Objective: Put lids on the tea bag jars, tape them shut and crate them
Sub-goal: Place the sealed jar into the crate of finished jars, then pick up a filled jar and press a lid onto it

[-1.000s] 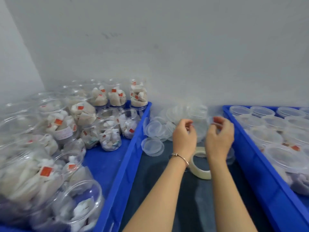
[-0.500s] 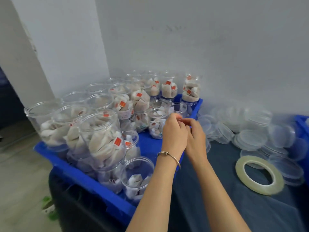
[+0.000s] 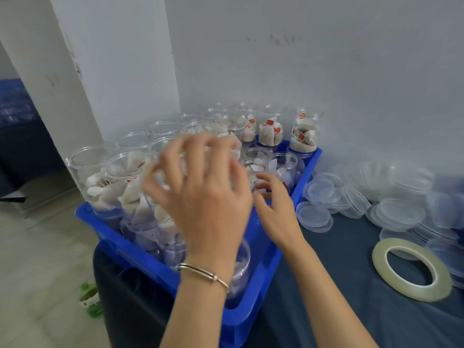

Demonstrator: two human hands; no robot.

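A blue crate (image 3: 256, 295) at the table's left end holds several clear, lidless jars of tea bags (image 3: 125, 182). My left hand (image 3: 203, 194) hovers over the jars in the crate's middle, fingers spread, blurred, holding nothing. My right hand (image 3: 273, 209) reaches low into the crate's right side beside a small jar (image 3: 283, 169), fingers extended and empty. Clear plastic lids (image 3: 313, 214) lie in heaps on the dark tablecloth to the right. A roll of clear tape (image 3: 411, 270) lies flat near the right edge.
A white wall stands close behind the crate and lids. The table's left edge drops to a tiled floor, where a green object (image 3: 89, 297) lies. A white pillar (image 3: 62, 71) rises at the left.
The view swung left from the lids and tape to the jar crate. My hands, held together a moment ago, have parted; the left has risen and spread over the jars.
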